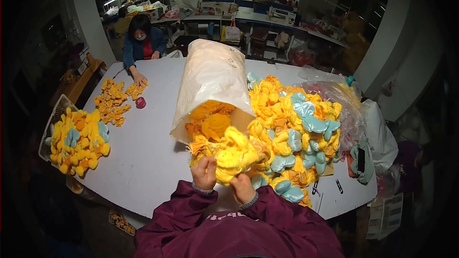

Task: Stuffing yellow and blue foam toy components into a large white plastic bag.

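So from the left: the left hand (204,172) is curled tight, pinching the lower-left edge of a floppy bright yellow plush fabric piece (233,158), and the right hand (242,188) grips its bottom edge, fingers closed on it. The piece sits right above both hands, at about 12 o'clock from the right one and 2 o'clock from the left, its long axis running roughly 8 to 2. Both touch it, so neither's nearer. At 2 o'clock is the big heap of yellow and pale blue plush pieces (296,134); at 12, a white plastic sack (210,76) on the white table (148,153).
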A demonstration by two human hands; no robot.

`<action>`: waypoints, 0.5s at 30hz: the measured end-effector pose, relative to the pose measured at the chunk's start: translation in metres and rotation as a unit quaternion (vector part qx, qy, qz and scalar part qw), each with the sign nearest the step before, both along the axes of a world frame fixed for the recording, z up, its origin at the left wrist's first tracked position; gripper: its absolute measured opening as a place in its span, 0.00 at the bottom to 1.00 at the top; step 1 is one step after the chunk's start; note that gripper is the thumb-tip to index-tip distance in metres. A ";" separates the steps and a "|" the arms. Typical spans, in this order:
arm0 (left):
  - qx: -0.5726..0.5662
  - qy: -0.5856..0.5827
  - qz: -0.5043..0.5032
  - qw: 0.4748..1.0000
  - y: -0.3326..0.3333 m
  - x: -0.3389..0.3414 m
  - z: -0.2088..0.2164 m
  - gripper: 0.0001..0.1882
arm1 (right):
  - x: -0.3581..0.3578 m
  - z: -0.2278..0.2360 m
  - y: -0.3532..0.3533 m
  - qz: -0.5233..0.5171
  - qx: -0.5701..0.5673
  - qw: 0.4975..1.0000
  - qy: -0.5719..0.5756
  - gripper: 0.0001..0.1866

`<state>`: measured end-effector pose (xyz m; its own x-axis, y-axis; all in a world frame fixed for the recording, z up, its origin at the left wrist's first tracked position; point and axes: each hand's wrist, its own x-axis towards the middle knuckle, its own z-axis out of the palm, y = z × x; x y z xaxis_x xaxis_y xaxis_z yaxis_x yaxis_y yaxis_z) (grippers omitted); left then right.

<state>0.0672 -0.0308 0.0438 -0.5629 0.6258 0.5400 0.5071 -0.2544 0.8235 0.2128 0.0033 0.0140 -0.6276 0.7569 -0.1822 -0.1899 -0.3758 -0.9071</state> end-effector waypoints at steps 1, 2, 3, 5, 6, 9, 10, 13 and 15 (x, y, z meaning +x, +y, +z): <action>-0.002 0.024 -0.007 1.000 -0.005 -0.003 0.004 0.08 | 0.002 0.002 -0.002 0.018 -0.004 1.000 -0.007 0.14; -0.005 0.048 -0.013 0.999 -0.009 -0.007 0.008 0.09 | 0.005 0.004 -0.003 0.036 -0.007 0.999 -0.015 0.14; -0.007 0.072 -0.020 0.997 -0.012 -0.010 0.009 0.09 | 0.007 0.006 -0.005 0.054 -0.012 0.998 -0.022 0.14; -0.014 0.068 -0.005 0.998 -0.015 -0.019 0.000 0.09 | 0.017 0.012 -0.005 0.099 -0.006 0.994 -0.045 0.14; -0.022 0.064 0.006 0.998 -0.014 -0.024 -0.006 0.08 | 0.025 0.013 -0.004 0.142 -0.001 0.988 -0.067 0.15; -0.079 0.034 0.004 0.996 -0.017 -0.043 -0.016 0.07 | 0.042 0.003 -0.009 0.232 0.010 0.970 -0.079 0.16; -0.118 0.012 -0.012 0.993 -0.019 -0.049 -0.010 0.06 | 0.048 -0.008 -0.014 0.243 0.016 0.969 -0.048 0.16; -0.175 0.014 -0.056 0.983 -0.013 -0.053 -0.027 0.08 | 0.034 0.004 0.007 0.207 -0.130 0.967 0.076 0.18; -0.149 0.108 -0.051 0.982 -0.013 -0.048 -0.016 0.09 | 0.037 -0.008 0.029 0.092 -0.165 0.982 0.024 0.17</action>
<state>0.0192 -0.0435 0.0282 -0.3817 0.8212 0.4241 0.6622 -0.0771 0.7453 0.2495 0.0324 0.0060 -0.7622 0.5347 -0.3650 -0.1313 -0.6798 -0.7216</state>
